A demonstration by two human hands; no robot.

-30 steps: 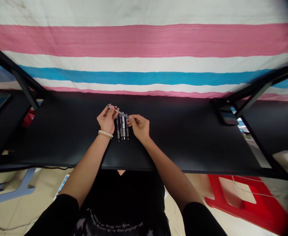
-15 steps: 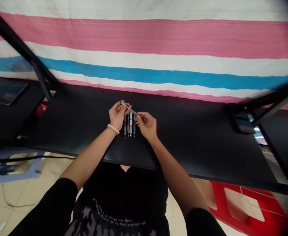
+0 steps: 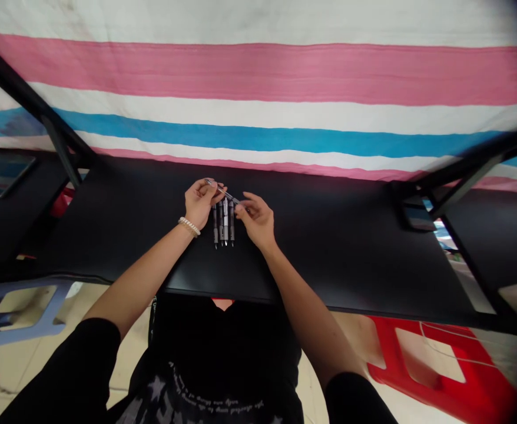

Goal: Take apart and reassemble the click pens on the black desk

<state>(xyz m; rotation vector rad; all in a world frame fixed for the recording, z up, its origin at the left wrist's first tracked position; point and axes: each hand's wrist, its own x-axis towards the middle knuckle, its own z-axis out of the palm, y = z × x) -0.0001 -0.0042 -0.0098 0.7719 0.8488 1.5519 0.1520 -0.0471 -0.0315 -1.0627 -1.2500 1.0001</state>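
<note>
In the head view, the row of four pens [image 3: 226, 225] lies on the black counter [image 3: 338, 247], tips toward the person, and I take this row as the landmark. The held pen [image 3: 226, 194] is just at the far end of the row, raised above the counter and slanted, its left end farther from the person.

The left hand [image 3: 200, 202], on the left of the row, has its fingers closed around the far end of the held pen. The right hand [image 3: 257, 221], on the right of the row, pinches the lower end narrowly between thumb and finger; its other fingers are partly spread. How strongly they press, I cannot tell.

By my judgement, the held pen is very light and stiff, so it should not bend in a gentle grip. The slim, round-looking barrel is probably smooth, and it could roll or slip between the fingertips. Small parts at the ends may be the more delicate places. I would hold the middle of the barrel for steadiness, or one hand near each end for turning, with little force and without pushing on the tip.
</note>
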